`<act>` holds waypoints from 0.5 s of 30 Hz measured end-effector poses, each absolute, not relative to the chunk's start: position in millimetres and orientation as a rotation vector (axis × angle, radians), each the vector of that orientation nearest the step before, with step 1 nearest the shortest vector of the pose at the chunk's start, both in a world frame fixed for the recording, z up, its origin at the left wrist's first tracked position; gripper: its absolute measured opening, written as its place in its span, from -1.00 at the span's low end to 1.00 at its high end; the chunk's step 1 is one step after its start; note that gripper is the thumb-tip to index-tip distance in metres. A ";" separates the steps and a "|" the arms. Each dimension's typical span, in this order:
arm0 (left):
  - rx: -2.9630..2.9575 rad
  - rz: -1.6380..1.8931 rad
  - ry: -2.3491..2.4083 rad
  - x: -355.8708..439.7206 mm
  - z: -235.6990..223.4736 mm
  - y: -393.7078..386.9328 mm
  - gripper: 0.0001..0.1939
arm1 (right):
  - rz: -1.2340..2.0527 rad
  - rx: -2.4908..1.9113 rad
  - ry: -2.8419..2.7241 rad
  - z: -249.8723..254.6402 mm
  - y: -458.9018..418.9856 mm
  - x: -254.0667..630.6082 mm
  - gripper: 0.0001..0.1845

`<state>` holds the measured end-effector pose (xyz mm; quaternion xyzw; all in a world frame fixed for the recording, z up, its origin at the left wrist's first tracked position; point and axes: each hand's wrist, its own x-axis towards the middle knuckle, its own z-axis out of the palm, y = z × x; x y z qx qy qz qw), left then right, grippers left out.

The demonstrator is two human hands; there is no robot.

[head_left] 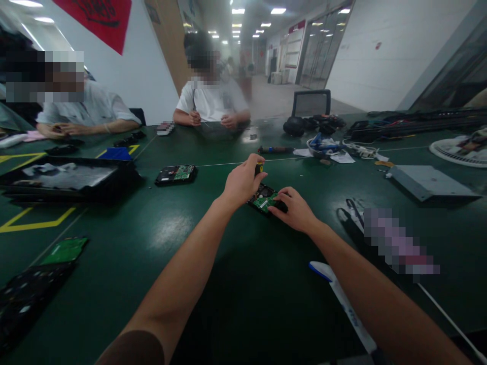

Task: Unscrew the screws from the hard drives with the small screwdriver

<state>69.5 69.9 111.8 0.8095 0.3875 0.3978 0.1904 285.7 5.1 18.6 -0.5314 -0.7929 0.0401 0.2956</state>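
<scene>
A hard drive (264,198) with its green circuit board facing up lies on the dark green table in front of me. Closed around the short black-and-yellow handle of a screwdriver (259,168), my left hand (245,178) is above the drive's far left end. The screwdriver's shaft and tip are hidden behind my fingers. My right hand (293,209) grips the drive's right end, thumb and fingertips on its near and far edges.
Another hard drive (176,175) lies to the left, and a black tray (68,175) stands beyond it. Circuit-board parts (41,284) sit at the near left. On the right are a metal box (433,181) and a white-and-blue strip (342,299). Two people sit across the table.
</scene>
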 end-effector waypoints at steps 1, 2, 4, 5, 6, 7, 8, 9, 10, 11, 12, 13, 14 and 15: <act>2.275 1.108 1.062 69.2 112.4 69.6 -0.60 | 0.103 -1.418 -2.110 19.1 4.7 285.5 -0.64; 2.283 1.100 1.041 69.0 112.9 69.3 -0.59 | 0.101 -1.421 -2.111 19.7 4.4 285.2 -0.64; 2.316 1.095 1.024 69.1 113.3 68.7 -0.60 | 0.096 -1.424 -2.112 20.6 4.0 284.8 -0.65; 2.333 1.102 1.027 69.3 113.3 68.5 -0.61 | 0.092 -1.422 -2.116 21.0 4.1 284.6 -0.65; 2.348 1.116 1.036 69.7 113.3 68.2 -0.63 | 0.087 -1.416 -2.122 21.2 4.3 284.4 -0.65; 2.359 1.135 1.047 70.1 113.2 67.9 -0.65 | 0.083 -1.408 -2.131 21.2 4.6 284.2 -0.66; 2.365 1.158 1.060 70.6 113.2 67.6 -0.68 | 0.081 -1.399 -2.143 21.2 5.1 284.0 -0.66; 2.363 1.189 1.075 71.0 113.2 67.3 -0.72 | 0.080 -1.390 -2.155 21.1 5.5 283.7 -0.67; 2.352 1.228 1.090 71.4 113.4 67.1 -0.77 | 0.081 -1.383 -2.164 20.9 5.9 283.5 -0.67; 2.334 1.274 1.102 71.7 113.7 66.8 -0.81 | 0.084 -1.375 -2.171 20.8 6.3 283.2 -0.67; 2.310 1.319 1.109 71.9 114.1 66.6 -0.84 | 0.090 -1.368 -2.176 20.8 6.5 282.9 -0.68; 2.282 1.359 1.112 72.0 114.7 66.5 -0.85 | 0.097 -1.358 -2.179 20.9 6.5 282.6 -0.68; 2.252 1.388 1.112 71.9 115.5 66.4 -0.85 | 0.106 -1.346 -2.183 21.2 6.4 282.2 -0.69; 2.222 1.403 1.109 71.6 116.4 66.4 -0.86 | 0.115 -1.330 -2.189 21.7 6.3 281.9 -0.71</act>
